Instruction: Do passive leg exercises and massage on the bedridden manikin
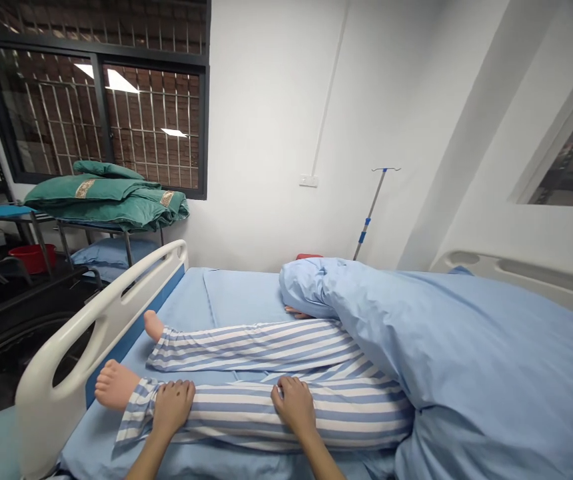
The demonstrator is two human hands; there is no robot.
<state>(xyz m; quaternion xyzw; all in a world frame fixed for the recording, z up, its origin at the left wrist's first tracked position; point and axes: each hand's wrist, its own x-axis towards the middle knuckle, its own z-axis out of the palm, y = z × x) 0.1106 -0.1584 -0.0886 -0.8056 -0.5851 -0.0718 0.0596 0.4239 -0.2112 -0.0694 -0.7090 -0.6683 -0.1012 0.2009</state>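
Observation:
A manikin in blue-and-white striped trousers (271,347) lies on the bed, its two bare feet (116,385) toward the footboard. My left hand (173,405) grips the nearer leg just above the ankle, fingers curled over the top of the shin. Around the knee of that same leg my right hand (295,403) is closed, its fingers bent over the cloth. The farther leg lies straight beside it, untouched. A light blue quilt (466,333) is folded back over the upper body and hides it. Some manikin fingers (296,313) show under the quilt's edge.
A white footboard (61,353) closes the bed's left end, and a headboard (541,270) stands at the right. An IV pole (369,220) rises behind the bed. Green quilts (111,197) lie stacked under the window. A wheelchair (21,333) and a red basin (34,258) are at left.

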